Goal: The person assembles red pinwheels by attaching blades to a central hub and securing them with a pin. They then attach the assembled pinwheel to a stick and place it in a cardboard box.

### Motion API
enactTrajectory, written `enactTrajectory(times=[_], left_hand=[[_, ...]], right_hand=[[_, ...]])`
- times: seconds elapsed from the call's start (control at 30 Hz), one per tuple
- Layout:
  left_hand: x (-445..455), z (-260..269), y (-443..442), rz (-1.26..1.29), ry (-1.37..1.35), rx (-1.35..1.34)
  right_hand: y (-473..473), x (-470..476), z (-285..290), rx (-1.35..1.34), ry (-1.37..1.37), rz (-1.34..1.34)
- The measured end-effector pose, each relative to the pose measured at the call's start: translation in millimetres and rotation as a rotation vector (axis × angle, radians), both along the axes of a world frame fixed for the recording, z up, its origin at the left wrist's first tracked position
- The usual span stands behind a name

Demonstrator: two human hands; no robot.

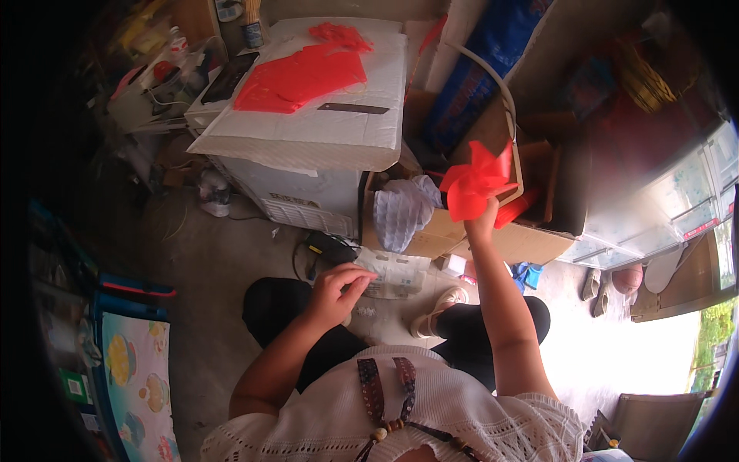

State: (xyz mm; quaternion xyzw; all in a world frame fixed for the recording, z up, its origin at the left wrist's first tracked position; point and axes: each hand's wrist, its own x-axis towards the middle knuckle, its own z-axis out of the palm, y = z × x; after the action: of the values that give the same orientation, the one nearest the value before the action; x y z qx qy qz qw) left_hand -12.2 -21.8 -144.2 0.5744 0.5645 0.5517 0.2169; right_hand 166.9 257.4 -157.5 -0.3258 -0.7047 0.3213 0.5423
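My right hand (482, 219) is shut on a red pinwheel (476, 182) with curved blades, held over the open cardboard box (522, 245). Most of the grip and any stem are hidden behind the blades. My left hand (338, 294) hovers above my lap, fingers bent and thumb close to the fingertips; nothing shows in it, but a tiny thing could be hidden. Ahead, red plastic sheets (300, 81) lie on a white padded tabletop (277, 130). Crumpled red scraps (340, 37) sit behind them, and a flat metal ruler (353, 108) is in front.
A grey-white quilted cloth (404, 211) hangs over the box edge. Beside the sheets is a dark tablet-like device (230, 78); a can of thin sticks (252, 34) stands behind. A black bag (332, 247) and a flattened printed bag (398, 274) lie on the floor.
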Motion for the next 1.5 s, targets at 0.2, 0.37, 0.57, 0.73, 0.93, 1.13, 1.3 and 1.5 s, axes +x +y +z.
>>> enactTrajectory(times=[0.2, 0.37, 0.57, 0.73, 0.93, 1.13, 1.3, 1.5], left_hand=[[-3, 0, -4, -0.003, -0.015, -0.042], [1, 3, -2, -0.018, -0.014, -0.102], [0, -4, 0, -0.002, -0.005, -0.016], [-4, -13, -6, 0.013, -0.016, -0.027], [-2, -12, -3, 0.003, -0.031, -0.062], [19, -61, 56, 0.195, -0.688, -0.477], [53, -105, 135, 0.006, -1.295, -0.794], [56, -63, 142, -0.013, -1.133, -0.741]], right_hand=[[7, 2, 1, 0.071, 0.141, -0.065], [15, -13, -9, 0.044, -0.116, -0.068], [18, -11, -47, 0.048, -0.334, 0.01], [26, -5, -48, 0.158, -0.817, 0.249], [18, 13, -36, 0.313, -0.859, 0.214], [21, 13, -33, 0.073, -1.042, 0.178], [12, 18, -30, 0.234, -0.879, 0.152], [-22, 23, -5, -0.044, -0.566, 0.174]])
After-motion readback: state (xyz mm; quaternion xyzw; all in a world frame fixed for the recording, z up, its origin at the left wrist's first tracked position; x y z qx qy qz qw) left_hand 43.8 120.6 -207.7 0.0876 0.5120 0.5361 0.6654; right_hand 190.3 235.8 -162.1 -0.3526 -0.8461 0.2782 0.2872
